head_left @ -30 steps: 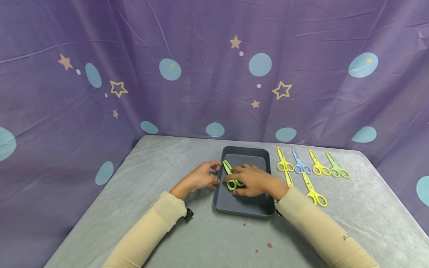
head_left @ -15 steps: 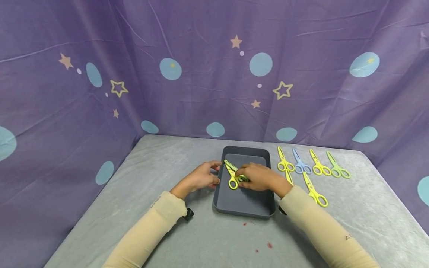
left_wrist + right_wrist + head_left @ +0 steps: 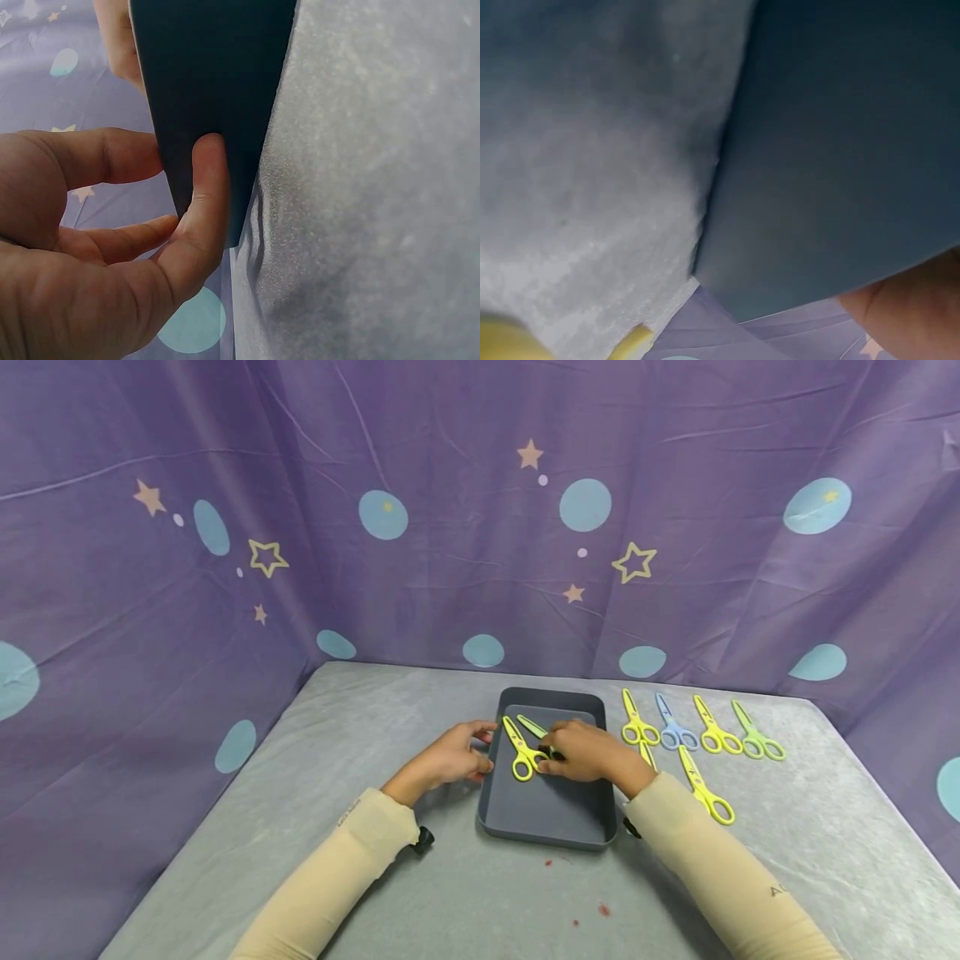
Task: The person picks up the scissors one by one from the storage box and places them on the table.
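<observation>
A dark grey tray point(image 3: 551, 822) lies on the table in the head view. At its left wall is my left hand point(image 3: 453, 753), whose fingertips touch the outer side and rim; in the left wrist view, a finger of the left hand point(image 3: 127, 247) presses on the tray wall point(image 3: 217, 75). Inside the tray, yellow scissors point(image 3: 516, 739) lie with their blades pointing away. My right hand point(image 3: 585, 752) holds green scissors point(image 3: 531, 725) beside them by the handles, which it mostly hides. In the right wrist view the tray wall point(image 3: 840, 180) hides most of the right hand point(image 3: 915, 311).
Right of the tray a row holds yellow scissors point(image 3: 637, 727), blue scissors point(image 3: 672, 727), more yellow scissors point(image 3: 712, 731) and light green scissors point(image 3: 753, 735). Other yellow scissors point(image 3: 697, 781) lie nearer, partly behind the right forearm. A purple curtain point(image 3: 450, 568) borders the table point(image 3: 375, 710).
My right hand has shifted right and taken the green scissors off to the right, uncovering the yellow scissors in the tray. The left hand stays at the tray's side.
</observation>
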